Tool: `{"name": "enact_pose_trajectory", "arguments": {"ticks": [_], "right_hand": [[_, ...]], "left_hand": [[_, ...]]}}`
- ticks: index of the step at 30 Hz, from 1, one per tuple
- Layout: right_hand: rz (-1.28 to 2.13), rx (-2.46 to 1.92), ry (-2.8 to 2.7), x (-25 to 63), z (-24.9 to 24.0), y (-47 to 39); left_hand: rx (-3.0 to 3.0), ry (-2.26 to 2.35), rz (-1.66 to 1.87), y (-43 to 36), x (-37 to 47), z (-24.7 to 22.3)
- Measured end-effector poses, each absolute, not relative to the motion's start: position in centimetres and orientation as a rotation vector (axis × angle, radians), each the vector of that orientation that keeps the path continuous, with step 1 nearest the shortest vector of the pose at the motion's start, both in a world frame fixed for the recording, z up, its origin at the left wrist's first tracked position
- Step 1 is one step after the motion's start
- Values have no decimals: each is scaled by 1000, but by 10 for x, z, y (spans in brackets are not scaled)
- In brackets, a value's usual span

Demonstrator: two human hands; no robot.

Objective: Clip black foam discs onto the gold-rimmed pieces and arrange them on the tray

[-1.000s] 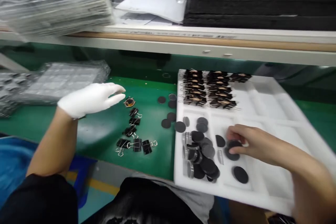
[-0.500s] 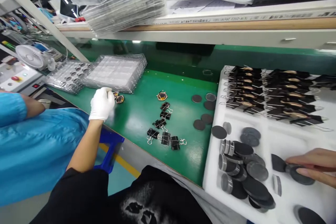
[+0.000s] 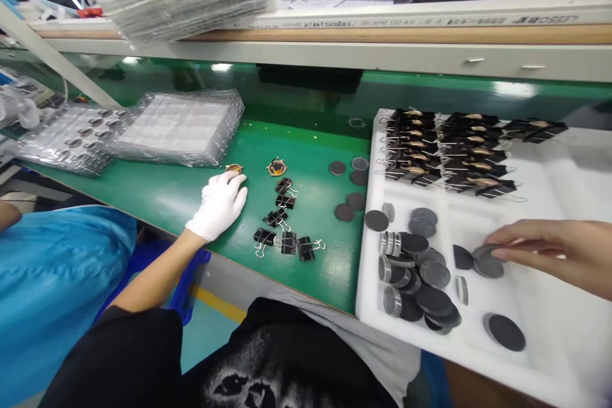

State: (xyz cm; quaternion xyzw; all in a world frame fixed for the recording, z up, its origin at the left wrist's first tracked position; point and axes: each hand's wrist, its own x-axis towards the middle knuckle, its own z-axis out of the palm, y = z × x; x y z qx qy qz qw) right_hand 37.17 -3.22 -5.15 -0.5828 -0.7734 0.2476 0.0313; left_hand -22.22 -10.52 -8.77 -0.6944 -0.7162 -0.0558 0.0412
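My left hand [image 3: 220,204], in a white glove, rests low over the green mat with its fingers curled against a gold-rimmed watch case [image 3: 234,168]; whatever lies under the palm is hidden. Another watch case [image 3: 276,167] lies just to its right, apart from the fingers. Over the white foam tray, my bare right hand [image 3: 540,248] pinches a dark round disc [image 3: 488,262] between thumb and fingers. A second dark disc [image 3: 463,257] is beside it. Several black binder clips [image 3: 288,242] lie on the mat between my hands.
The white foam tray [image 3: 366,280] bears a heap of dark discs [image 3: 433,301] and rows of clipped pieces [image 3: 414,140]. Loose discs [image 3: 344,211] lie left of it. Clear plastic trays [image 3: 176,127] stand at the left. A shelf [image 3: 335,54] runs above; a person in blue [image 3: 62,268] is nearby.
My left hand has moved right along the mat, and the watch case at its fingers has shifted toward the other one. My right hand has raised the disc slightly. The view has turned right.
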Motion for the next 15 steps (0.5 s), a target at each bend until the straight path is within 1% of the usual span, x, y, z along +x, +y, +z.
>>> {"name": "enact_pose_trajectory", "arguments": {"ticks": [1, 2, 4, 5, 8, 11, 15], "right_hand": [[847, -1845, -2411, 366, -39, -29], [845, -1887, -2422, 360, -27, -27], [778, -1946, -2419, 342, -5, -27], [691, -1950, -2373, 331, 4, -30], [602, -1830, -2207, 295, 20, -42], [770, -1654, -1906, 258, 22, -53], [1160, -1472, -1557, 228, 14, -58]], "left_hand": [[-2197, -2133, -173, -98, -216, -88], [-2255, -2082, -170, -91, -211, -88], [-2330, -2011, -150, -76, -202, -85], [-2357, -1986, -133, -69, -198, -82], [-2357, -1943, -84, -54, -192, -66], [-2316, -1849, 43, -36, -191, -47], [-2580, -1623, 392, 1, -195, -35]]}}
